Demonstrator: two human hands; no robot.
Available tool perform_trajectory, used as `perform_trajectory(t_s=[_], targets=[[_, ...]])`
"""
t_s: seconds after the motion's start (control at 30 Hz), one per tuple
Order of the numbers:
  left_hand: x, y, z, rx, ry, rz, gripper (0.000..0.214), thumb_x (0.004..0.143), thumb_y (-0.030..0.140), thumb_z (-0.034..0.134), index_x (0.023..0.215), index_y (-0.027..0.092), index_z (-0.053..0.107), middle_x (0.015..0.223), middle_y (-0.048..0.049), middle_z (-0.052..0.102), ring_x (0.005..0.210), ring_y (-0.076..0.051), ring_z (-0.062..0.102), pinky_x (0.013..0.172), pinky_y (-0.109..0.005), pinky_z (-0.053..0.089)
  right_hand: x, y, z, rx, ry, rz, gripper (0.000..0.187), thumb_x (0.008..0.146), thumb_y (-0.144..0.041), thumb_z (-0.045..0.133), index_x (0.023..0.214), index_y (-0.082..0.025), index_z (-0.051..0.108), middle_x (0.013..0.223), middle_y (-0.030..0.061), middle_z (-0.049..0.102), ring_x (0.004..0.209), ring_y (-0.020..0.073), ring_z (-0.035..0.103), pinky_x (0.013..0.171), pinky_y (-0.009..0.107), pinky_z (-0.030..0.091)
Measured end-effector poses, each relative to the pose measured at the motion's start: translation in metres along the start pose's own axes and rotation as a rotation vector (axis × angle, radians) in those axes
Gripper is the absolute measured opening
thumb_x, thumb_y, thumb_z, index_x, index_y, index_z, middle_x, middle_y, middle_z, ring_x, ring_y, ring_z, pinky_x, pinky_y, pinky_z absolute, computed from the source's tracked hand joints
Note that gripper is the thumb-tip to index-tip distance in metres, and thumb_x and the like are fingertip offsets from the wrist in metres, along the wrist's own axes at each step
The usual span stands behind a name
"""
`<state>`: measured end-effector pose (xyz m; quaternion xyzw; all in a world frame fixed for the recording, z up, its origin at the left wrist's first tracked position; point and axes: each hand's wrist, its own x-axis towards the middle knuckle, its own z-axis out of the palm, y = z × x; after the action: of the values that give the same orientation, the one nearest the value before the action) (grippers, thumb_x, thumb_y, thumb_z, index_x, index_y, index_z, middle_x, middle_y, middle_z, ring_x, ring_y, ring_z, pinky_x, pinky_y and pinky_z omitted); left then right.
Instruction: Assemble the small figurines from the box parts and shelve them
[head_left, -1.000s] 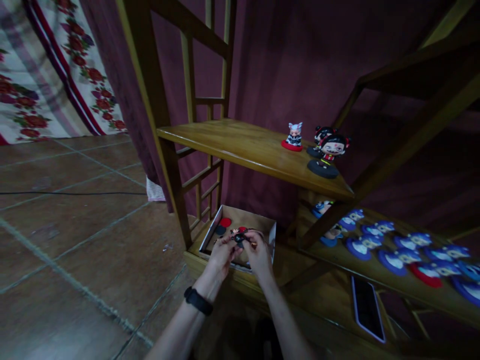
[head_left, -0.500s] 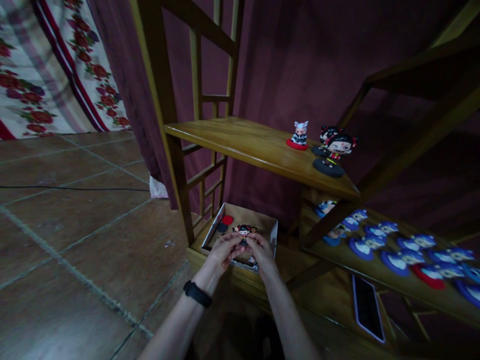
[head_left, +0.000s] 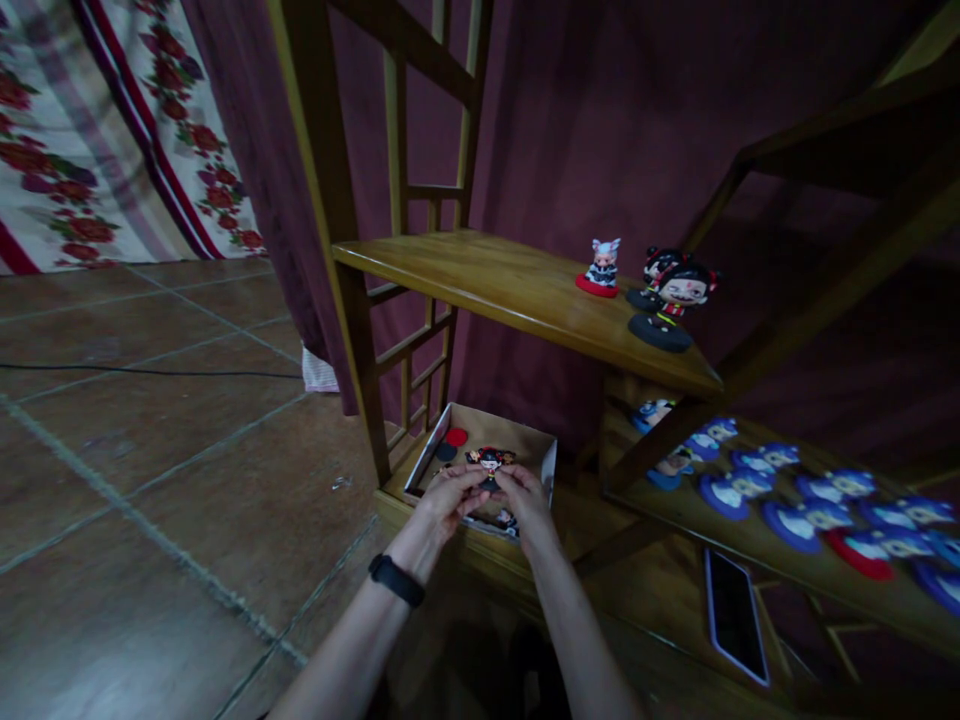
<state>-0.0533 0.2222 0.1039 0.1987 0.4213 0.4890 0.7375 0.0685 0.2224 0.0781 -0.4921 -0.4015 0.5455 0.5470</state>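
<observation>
Both hands hold one small black-haired figurine [head_left: 492,459] over an open cardboard box [head_left: 517,432]. My left hand [head_left: 453,494] grips it from the left, its wrist wearing a black band. My right hand [head_left: 523,492] pinches it from the right, and the fingertips almost meet at its lower part. Inside the box lie a red disc [head_left: 456,437], a dark disc [head_left: 445,452] and a white-and-black figurine [head_left: 506,519] by the near wall. My hands hide part of the box's contents.
Above the box runs a wooden shelf [head_left: 465,265] carrying a white-haired figurine on a red base [head_left: 601,270] and two black-haired figurines [head_left: 671,300]. Several blue-based figurines [head_left: 802,520] stand on the lower right shelf. A phone [head_left: 736,615] lies below them. An upright post [head_left: 330,230] rises at left.
The view has shifted very slightly. Both hands stay on the figurine over the box, and nothing has been let go.
</observation>
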Motion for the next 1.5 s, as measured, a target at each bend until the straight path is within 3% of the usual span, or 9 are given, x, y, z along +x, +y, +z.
perform_trajectory(t_s=[0.47,0.73,0.97,1.33,1.5], targets=[[0.007,-0.001,-0.004,-0.078,0.047,0.005,0.008,0.068,0.007,0.067,0.075,0.010,0.064,0.064,-0.0044,0.064,0.049,-0.007,0.059,0.052,-0.018,0.052,-0.009,-0.021,0.001,-0.019,0.020,0.015,0.029,0.058,-0.040,0.068,0.078,-0.020,0.064,0.080,0.0012,0.066,0.073,0.0173,0.063,0.065,0.031,0.053],[0.010,-0.011,0.000,0.106,0.046,0.208,0.011,0.063,0.014,0.070,0.071,0.012,0.064,0.057,-0.0008,0.061,0.045,-0.008,0.055,0.046,-0.018,0.046,-0.005,-0.010,0.008,-0.079,0.024,0.051,0.025,0.057,-0.030,0.065,0.078,-0.020,0.059,0.082,-0.0002,0.066,0.064,0.0148,0.063,0.054,0.026,0.051],[0.010,-0.017,0.004,0.157,0.039,0.293,0.016,0.061,0.019,0.070,0.074,0.014,0.062,0.063,-0.0005,0.063,0.048,-0.009,0.056,0.046,-0.020,0.047,-0.006,-0.012,0.013,0.000,-0.004,0.065,0.031,0.056,-0.023,0.059,0.087,-0.020,0.059,0.083,0.0005,0.068,0.067,0.0171,0.064,0.056,0.028,0.053],[0.012,-0.016,0.001,0.140,-0.005,0.249,0.016,0.061,0.019,0.072,0.071,0.012,0.062,0.060,-0.0012,0.062,0.046,-0.009,0.056,0.050,-0.023,0.050,-0.002,-0.011,0.004,0.056,0.021,0.116,0.021,0.053,-0.024,0.062,0.072,-0.019,0.053,0.069,-0.0015,0.066,0.060,0.0170,0.064,0.056,0.031,0.054],[0.007,-0.011,0.004,0.132,0.012,0.221,0.013,0.062,0.016,0.072,0.070,0.011,0.064,0.061,-0.0019,0.063,0.043,-0.007,0.054,0.048,-0.021,0.050,0.000,-0.007,0.000,0.073,0.006,0.091,0.021,0.055,-0.024,0.063,0.072,-0.019,0.052,0.068,-0.0044,0.062,0.055,0.0128,0.061,0.055,0.028,0.053]])
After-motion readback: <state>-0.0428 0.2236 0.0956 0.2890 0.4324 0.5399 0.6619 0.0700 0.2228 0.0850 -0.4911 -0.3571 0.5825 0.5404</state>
